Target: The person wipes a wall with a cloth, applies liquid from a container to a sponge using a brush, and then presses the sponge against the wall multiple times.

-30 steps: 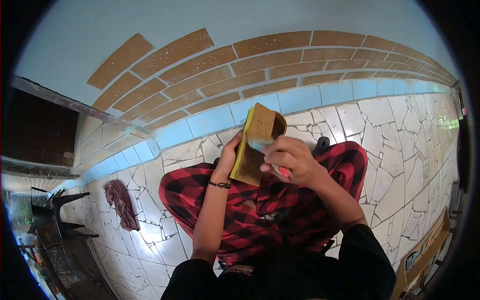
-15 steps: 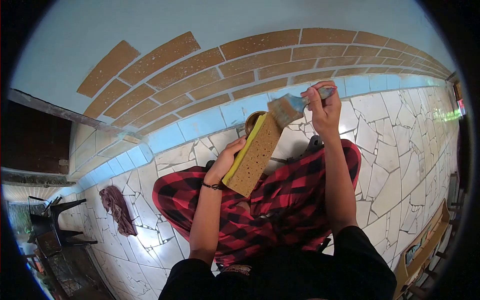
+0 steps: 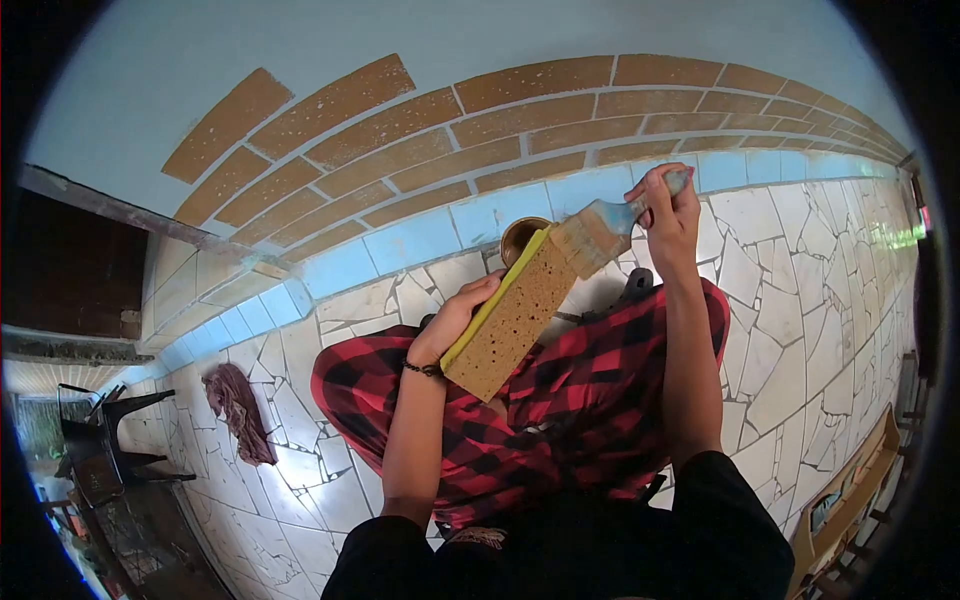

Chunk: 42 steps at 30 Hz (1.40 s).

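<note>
My left hand grips a long rectangular sponge by its yellow edge, its brown, pitted face turned up over my lap. In my right hand is a paintbrush, held by its paint-stained handle. The wide bristles, tinted brown, lie against the upper end of the sponge. Behind that end a round container with brown inside stands on the floor, partly hidden by the sponge.
Ahead is a pale wall with painted brown bricks above a row of light blue tiles. A crumpled cloth lies on the stone floor at left, near a black chair. A wooden tray-like piece is at lower right.
The brush has shifted slightly right along the sponge's upper end, its bristles now spread flatter on it. My left hand keeps its hold on the sponge. The view has shifted slightly.
</note>
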Motion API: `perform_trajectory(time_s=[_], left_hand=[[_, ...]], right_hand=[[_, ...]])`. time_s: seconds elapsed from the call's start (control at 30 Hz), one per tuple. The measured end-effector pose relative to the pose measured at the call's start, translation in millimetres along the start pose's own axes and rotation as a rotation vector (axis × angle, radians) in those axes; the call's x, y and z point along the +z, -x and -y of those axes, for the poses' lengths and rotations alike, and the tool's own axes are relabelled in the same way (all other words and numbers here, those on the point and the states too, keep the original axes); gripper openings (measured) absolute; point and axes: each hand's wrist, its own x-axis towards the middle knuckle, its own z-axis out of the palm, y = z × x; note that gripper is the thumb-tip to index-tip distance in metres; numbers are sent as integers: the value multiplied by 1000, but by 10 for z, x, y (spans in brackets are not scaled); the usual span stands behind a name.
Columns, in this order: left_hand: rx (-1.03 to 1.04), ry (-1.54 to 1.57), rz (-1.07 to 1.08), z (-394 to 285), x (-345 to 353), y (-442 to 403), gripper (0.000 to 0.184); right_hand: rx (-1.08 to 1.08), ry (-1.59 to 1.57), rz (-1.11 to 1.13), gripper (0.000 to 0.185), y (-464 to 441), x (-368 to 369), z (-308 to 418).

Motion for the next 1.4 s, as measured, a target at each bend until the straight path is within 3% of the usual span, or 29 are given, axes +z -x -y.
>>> perform_trajectory(time_s=[0.17, 0.3, 0.4, 0.53, 0.63, 0.7, 0.73, 0.83, 0.93, 0.97, 1.0, 1.07, 1.1, 1.27, 1.37, 1.4], left_hand=[[-44, -35, -46, 31, -40, -22, 57], [-51, -35, -65, -21, 17, 40, 57], [-17, -33, -55, -25, 23, 34, 56], [-7, 18, -81, 9, -72, -14, 55], [22, 101, -105, 56, -123, -59, 52], [39, 124, -124, 44, -134, -84, 50], [64, 161, -166, 49, -140, -92, 49], [210, 257, -232, 163, -281, -178, 48], [287, 101, -401, 209, -437, -254, 47], [282, 15, -458, 241, -448, -240, 46], [288, 35, -423, 195, -379, -206, 46], [304, 73, -346, 130, -315, -227, 46], [292, 100, -259, 132, -362, -254, 45], [202, 72, -307, 131, -185, -263, 45], [213, 16, -280, 100, -162, -194, 46], [230, -3, -268, 100, -171, -190, 47]], right_hand=[[-126, -15, -93, 17, -60, -155, 61], [-13, -105, 4, 18, 42, -65, 22], [-97, 85, -81, 19, 40, -2, 1], [-442, 279, -102, 13, 84, 22, 9], [-739, 497, 130, 17, 240, 137, 9], [-675, 376, 272, 28, 536, 407, -49], [-805, 485, 450, 29, 631, 465, -74], [-786, 337, 709, 34, 887, 816, 329], [-586, 25, 729, 33, 980, 799, 302], [-461, -86, 665, 29, 978, 737, 288], [-462, -163, 592, 24, 935, 695, 248], [-261, -307, 476, 21, 886, 628, 204], [-223, -276, 489, 21, 842, 611, 189], [-80, -24, 349, 17, 646, 490, 4], [-356, 98, 213, 13, 432, 409, -72], [-332, 50, 209, 13, 449, 399, -25]])
